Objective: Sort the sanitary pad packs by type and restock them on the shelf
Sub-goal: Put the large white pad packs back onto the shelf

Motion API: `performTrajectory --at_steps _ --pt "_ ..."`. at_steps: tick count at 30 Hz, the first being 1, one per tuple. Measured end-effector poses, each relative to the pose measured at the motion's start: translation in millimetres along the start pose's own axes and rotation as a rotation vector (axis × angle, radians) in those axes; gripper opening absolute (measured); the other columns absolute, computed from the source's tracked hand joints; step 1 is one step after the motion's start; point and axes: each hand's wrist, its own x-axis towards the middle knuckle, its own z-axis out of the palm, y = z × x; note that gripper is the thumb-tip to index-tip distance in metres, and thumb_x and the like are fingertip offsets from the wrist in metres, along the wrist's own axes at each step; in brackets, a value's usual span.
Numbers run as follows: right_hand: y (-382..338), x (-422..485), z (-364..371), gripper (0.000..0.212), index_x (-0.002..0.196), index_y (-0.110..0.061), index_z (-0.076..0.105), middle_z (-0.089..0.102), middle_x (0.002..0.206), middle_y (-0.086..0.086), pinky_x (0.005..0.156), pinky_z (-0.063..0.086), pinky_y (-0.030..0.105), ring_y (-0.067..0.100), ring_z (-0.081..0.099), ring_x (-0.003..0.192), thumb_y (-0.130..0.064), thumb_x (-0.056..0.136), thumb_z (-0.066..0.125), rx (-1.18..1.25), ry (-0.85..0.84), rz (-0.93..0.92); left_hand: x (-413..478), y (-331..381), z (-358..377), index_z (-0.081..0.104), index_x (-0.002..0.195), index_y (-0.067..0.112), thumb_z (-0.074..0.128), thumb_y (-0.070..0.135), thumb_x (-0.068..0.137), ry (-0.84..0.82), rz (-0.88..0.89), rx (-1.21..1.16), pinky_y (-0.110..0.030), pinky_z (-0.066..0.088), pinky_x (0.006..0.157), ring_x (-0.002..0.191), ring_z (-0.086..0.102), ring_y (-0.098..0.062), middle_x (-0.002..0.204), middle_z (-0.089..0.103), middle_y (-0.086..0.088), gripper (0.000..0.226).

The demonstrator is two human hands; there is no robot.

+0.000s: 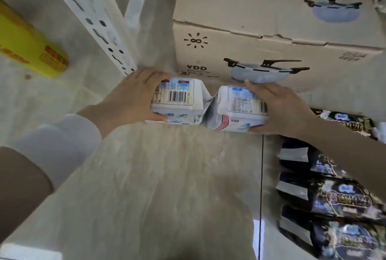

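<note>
- Two white pad packs sit side by side low down by the pale floor [156, 176]. The left white pack [177, 98] and the right white pack [236, 109] touch at their crimped ends. I can't tell whether they rest on the floor or are just lifted.
- The left hand [133, 96] is clasped round the left pack's outer end, fingers over the far edge and thumb on the near side. The right hand [279, 109] grasps the right pack's outer end the same way.
- They look light and soft, with slick plastic wrap that would dent under a squeeze. A broad hold across the block, as here, seems safer than pulling on the thin crimped flaps.
- Just beyond them stands a cardboard box [261, 30] printed with a pot. It walls off the far side, so I'd expect the packs to come out toward the person or straight up.
- On the near right lie dark pad packs [334, 197], a different type, near the right forearm and easy to brush.
- To the far left a white perforated shelf upright [92, 15] rises beside the left hand, with a yellow box [27, 50] beyond it.
- The widest open room is the floor on the near side.
</note>
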Motion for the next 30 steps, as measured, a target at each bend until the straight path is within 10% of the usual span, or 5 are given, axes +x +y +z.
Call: performTrajectory --at_steps 18,26,30 --pt "-56.6 -53.8 -146.0 0.087 0.139 -0.019 0.040 0.045 0.118 -0.001 0.087 0.024 0.009 0.006 0.040 0.107 -0.031 0.063 0.082 0.407 -0.013 0.213 -82.5 45.8 -119.7 0.040 0.136 0.016 0.079 0.047 0.061 -0.153 -0.256 -0.329 -0.031 0.036 0.096 0.119 0.042 -0.019 0.130 0.049 -0.004 0.091" --pt "-109.6 -138.9 -297.6 0.074 0.140 -0.031 0.037 0.043 0.113 -0.003 0.088 0.027 0.016 0.006 0.039 0.103 -0.042 0.074 0.069 0.478 -0.101 0.298 -164.5 106.1 -273.5 0.059 0.113 0.016 0.075 0.050 0.064 -0.278 -0.274 -0.525 -0.037 0.052 0.076 0.089 0.061 -0.016 0.101 0.063 -0.001 0.062" --pt "-135.8 -189.1 -383.3 0.070 0.139 -0.035 0.038 0.045 0.118 -0.008 0.089 0.031 0.018 0.007 0.044 0.106 -0.042 0.076 0.068 0.529 -0.165 0.314 -202.3 137.8 -355.2 0.057 0.118 0.019 0.075 0.049 0.067 -0.332 -0.285 -0.551 -0.018 0.047 0.066 0.086 0.060 -0.011 0.102 0.061 0.004 0.062"
